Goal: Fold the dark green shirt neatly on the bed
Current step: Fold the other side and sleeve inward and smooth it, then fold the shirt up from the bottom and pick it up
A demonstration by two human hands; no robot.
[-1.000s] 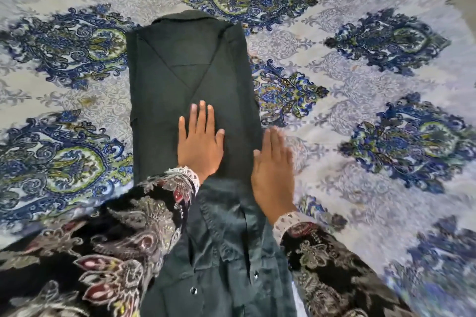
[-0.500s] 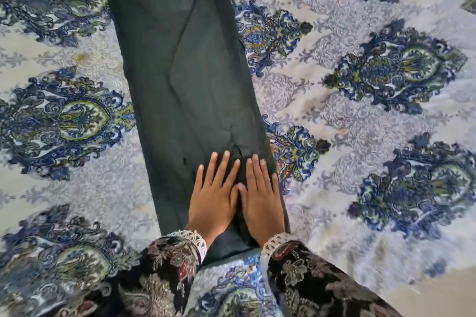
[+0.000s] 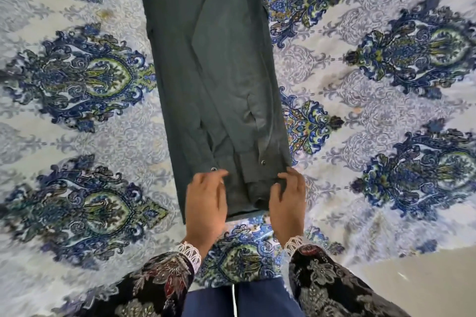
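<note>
The dark green shirt (image 3: 211,72) lies on the bed as a long narrow strip, its sides folded inward, running from the top edge of the view down to my hands. Two small buttons show near its near end. My left hand (image 3: 206,203) rests on the near left corner of the strip with fingers curled onto the cloth. On the near right corner sits my right hand (image 3: 288,201), its fingers bent and pinching the hem. The far end of the shirt is cut off by the frame.
The bed cover (image 3: 373,110) is pale with large blue and green medallions and spreads on all sides of the shirt. A bare floor (image 3: 425,280) shows at the lower right past the bed's edge. My patterned sleeves and blue clothing fill the bottom.
My hands slid down the shirt to its near end and moved apart to its two corners, fingers now curling on the hem. The view shifted, so the shirt's far end left the frame.
</note>
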